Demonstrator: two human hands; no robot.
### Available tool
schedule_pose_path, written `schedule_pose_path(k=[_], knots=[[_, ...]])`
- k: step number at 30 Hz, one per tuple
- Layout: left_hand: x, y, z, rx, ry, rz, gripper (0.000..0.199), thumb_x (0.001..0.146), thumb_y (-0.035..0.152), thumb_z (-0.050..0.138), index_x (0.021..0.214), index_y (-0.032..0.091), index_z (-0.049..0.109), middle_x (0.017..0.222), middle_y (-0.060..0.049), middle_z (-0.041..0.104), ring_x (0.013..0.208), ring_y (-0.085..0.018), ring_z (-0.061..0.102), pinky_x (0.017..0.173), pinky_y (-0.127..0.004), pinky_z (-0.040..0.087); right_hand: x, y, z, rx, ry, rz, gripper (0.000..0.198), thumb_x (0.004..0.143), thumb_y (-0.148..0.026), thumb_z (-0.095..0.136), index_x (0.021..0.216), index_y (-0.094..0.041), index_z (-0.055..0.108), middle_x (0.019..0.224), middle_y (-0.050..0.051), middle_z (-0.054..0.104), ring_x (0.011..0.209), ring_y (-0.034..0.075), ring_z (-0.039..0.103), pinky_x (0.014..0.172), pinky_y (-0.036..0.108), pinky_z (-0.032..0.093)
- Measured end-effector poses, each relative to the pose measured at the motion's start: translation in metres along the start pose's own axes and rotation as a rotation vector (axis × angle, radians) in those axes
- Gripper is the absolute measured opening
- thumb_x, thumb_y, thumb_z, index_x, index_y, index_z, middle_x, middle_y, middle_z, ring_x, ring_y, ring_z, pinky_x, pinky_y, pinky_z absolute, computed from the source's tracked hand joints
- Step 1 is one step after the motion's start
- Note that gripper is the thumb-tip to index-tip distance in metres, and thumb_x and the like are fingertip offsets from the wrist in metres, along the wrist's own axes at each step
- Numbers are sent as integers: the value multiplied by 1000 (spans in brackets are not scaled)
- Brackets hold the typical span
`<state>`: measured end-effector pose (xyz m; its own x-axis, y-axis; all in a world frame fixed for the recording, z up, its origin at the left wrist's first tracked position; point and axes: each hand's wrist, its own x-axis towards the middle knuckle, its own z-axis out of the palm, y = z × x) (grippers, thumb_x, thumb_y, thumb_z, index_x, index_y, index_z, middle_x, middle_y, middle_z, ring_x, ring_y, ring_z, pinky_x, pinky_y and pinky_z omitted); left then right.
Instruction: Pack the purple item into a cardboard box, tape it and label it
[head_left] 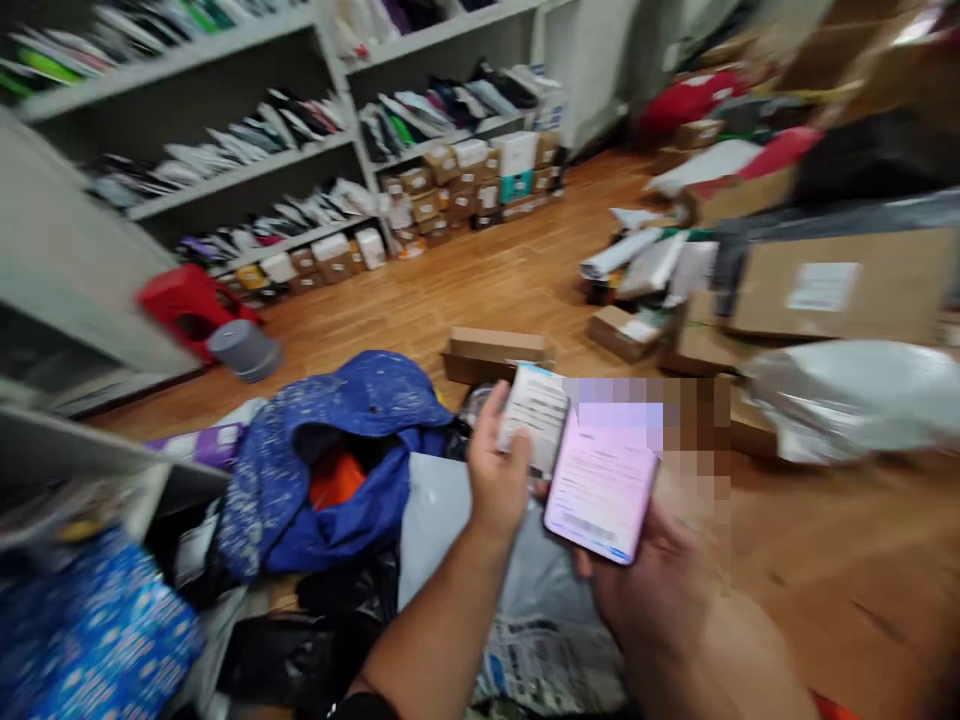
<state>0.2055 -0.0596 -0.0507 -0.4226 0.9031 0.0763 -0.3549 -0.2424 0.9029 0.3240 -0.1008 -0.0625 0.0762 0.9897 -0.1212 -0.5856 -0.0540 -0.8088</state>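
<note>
My left hand is closed on a small package with a white printed label, its thumb across the label's face. Close beside it, my right hand grips a smartphone with a bright pinkish screen, on which lines of text and a barcode show. The print is too blurred to read, and a pixelated patch covers the area at the phone's upper right. Beneath both hands lies a grey plastic mailer bag. To its left sits a blue bag with an orange item inside its opening.
Shelves packed with parcels line the back, with small boxes stacked at their foot. A red stool and a grey bucket stand left. Cardboard boxes and wrapped parcels crowd the right; a long carton lies ahead.
</note>
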Motion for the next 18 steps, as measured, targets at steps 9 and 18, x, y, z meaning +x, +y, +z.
schedule_pose_path(k=[9,18], knots=[[-7,5,-1,56,-50,-20,61,89,45,79,144,20,70,125,-12,80,74,-18,73,62,-25,58,4,-9,7,103,-11,52,50,86,-57,76,115,-16,78,97,15,83,71,37,83,22,25,43],[1,6,-3,-64,-12,60,63,85,31,80,147,23,67,124,-10,81,99,-23,79,79,-26,62,3,-11,19,153,-82,145,62,85,-66,68,114,-12,79,90,17,84,65,28,80,28,20,45]])
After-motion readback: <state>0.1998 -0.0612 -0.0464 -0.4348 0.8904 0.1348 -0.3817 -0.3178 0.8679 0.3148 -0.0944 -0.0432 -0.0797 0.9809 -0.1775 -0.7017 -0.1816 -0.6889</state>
